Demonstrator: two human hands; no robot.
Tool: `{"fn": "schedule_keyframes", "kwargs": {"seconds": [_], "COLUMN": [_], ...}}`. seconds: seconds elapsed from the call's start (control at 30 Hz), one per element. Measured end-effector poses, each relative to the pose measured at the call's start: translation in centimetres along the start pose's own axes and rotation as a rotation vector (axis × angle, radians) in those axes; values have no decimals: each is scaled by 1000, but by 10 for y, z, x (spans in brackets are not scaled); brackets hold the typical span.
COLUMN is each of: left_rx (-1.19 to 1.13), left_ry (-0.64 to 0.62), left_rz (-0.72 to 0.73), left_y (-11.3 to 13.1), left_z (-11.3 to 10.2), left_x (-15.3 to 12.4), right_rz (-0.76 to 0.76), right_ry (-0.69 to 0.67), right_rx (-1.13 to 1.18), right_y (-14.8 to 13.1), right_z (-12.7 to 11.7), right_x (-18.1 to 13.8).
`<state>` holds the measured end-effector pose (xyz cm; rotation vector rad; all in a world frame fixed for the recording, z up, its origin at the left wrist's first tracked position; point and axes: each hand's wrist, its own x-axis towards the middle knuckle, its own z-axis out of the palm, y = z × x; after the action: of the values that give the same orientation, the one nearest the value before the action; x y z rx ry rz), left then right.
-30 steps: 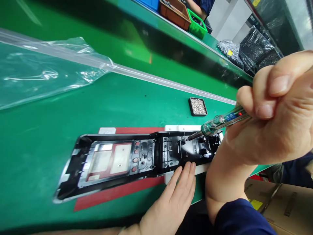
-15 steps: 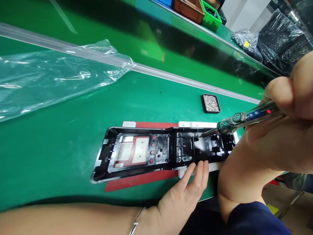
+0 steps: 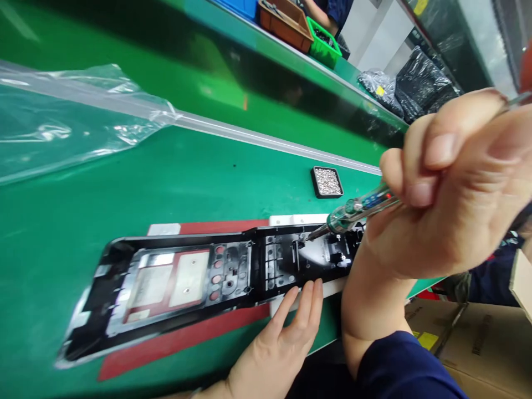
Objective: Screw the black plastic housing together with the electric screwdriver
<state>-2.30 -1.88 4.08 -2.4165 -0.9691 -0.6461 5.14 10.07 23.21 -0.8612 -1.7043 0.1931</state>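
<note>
One long black panel (image 3: 187, 277) lying on green counter (image 3: 103, 188), right hand (image 3: 449, 183) gripping one screwdriver (image 3: 357, 209), tip on panel, left hand (image 3: 286, 338) flat and released at its 6 o'clock edge, one screw tray (image 3: 327, 182) at 12 o'clock

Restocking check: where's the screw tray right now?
Head view, right of centre: the small black screw tray sits on the green mat, just beyond the black panel and left of the right hand holding the screwdriver.
</note>
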Motion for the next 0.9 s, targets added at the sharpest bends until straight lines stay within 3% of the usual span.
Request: {"fn": "schedule_keyframes", "kwargs": {"seconds": [0.1, 0.17, 0.47, 0.6, 0.67, 0.77, 0.9], "left_rx": [-17, -34, -49, -54, -55, -48, -46], "left_ry": [28, 37, 53, 65, 73, 74, 71], "left_rz": [-6, -2, 1, -6, -12, -13, -7], "left_y": [-1, -2, -3, -3, -3, -2, -2], "left_z": [4, 6, 7, 7, 6, 5, 6], "left_x": [-1, -2, -3, -1, -1, -1, -1], "right_rz": [30, 52, 19, -161, -198, -157, -249], "right_ry": [-183, -215, -121, 51, 59, 53, 35], "right_rx": [-24, -28, 48, 478, 697, 726, 743], "right_y": [5, 10, 28, 28, 28, 29, 32], "right_z": [-12, -20, -9, 2, 5, 7, 7], "right_x": [3, 4, -3, -6, -5, -4, -2]}}
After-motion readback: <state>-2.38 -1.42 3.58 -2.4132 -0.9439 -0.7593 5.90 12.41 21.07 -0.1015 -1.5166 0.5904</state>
